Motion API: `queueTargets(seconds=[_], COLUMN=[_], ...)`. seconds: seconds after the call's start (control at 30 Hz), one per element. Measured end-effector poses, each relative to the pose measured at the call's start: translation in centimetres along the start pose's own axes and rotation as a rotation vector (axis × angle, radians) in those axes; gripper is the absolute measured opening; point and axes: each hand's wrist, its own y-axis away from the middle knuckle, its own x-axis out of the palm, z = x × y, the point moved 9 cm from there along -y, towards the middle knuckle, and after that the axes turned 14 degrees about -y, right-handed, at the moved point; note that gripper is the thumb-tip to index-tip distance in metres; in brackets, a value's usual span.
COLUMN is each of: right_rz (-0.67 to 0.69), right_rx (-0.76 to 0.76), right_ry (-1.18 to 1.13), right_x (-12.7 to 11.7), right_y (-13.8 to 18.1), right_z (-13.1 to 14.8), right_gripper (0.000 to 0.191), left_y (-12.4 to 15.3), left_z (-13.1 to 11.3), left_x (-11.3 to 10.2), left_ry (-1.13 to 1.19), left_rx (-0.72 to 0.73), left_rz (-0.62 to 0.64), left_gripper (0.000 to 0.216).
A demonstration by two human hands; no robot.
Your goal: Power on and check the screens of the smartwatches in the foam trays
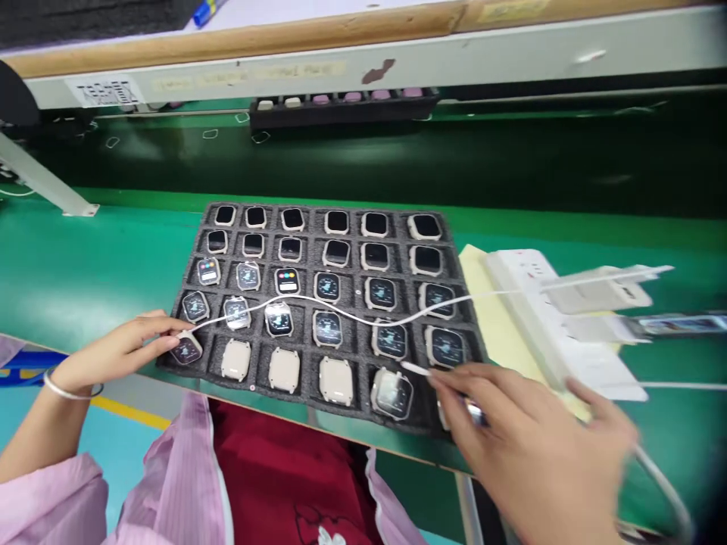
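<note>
A dark foam tray with several smartwatch bodies lies on the green bench. My left hand pinches the watch in the tray's near left corner pocket, where a white cable ends. That cable runs across the tray to the chargers on the right. My right hand, blurred, hovers over the tray's near right corner with fingers curled round a second white cable plug whose tip points left.
A white power strip with white chargers lies right of the tray on yellow paper. Another tray of watches rests on the dark conveyor belt behind. A metal bracket slants at far left.
</note>
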Motion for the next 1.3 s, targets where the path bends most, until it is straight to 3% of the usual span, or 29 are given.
queueTargets(seconds=[0.07,0.13,0.23,0.37,0.53,0.63,0.8,1.17,1.23,1.3], right_rz=[-0.033,0.036,0.177,0.244,0.262,0.200,0.190,0.119,0.116,0.126], right_rx=[-0.037,-0.116,-0.182,-0.219,-0.185,-0.132,-0.184,-0.070,-0.070,-0.083], right_ry=[-0.056,-0.213,-0.376,-0.363,-0.455,-0.371,-0.216,-0.338,-0.347,-0.357], right_x=[-0.5,0.2,2.1,3.4,2.9,3.3,4.8,5.1,5.2,5.3], right_y=[-0.2,-0.3,0.0,0.4,-0.1,-1.2,-1.8,-0.5,-0.4,-0.3], right_z=[0.6,2.3,4.9,6.3,5.1,4.4,5.0,4.0,3.8,3.8], right_gripper=[0.018,0.013,0.021,0.030,0.021,0.030,0.040,0.033,0.031,0.029], left_y=[-0.1,-0.1,0.0,0.0,-0.1,-0.4,-0.6,-1.2,-1.2,-1.0], left_z=[-0.5,-0.8,-0.7,-0.1,-0.4,-0.9,-1.4,-0.4,-0.2,0.0], left_x=[-0.1,-0.1,0.1,0.3,0.5,0.5,0.5,0.1,-0.3,-1.3], left_ry=[-0.018,-0.029,-0.014,0.026,0.091,0.057,0.013,0.099,0.091,0.012], left_rx=[0.055,0.100,0.099,0.025,0.025,0.046,0.045,-0.082,-0.117,-0.179], left_rz=[-0.016,-0.021,-0.015,-0.058,-0.065,-0.018,0.042,0.065,0.050,-0.062], left_gripper=[0.042,0.039,0.039,0.040,0.039,0.040,0.043,0.037,0.035,0.031])
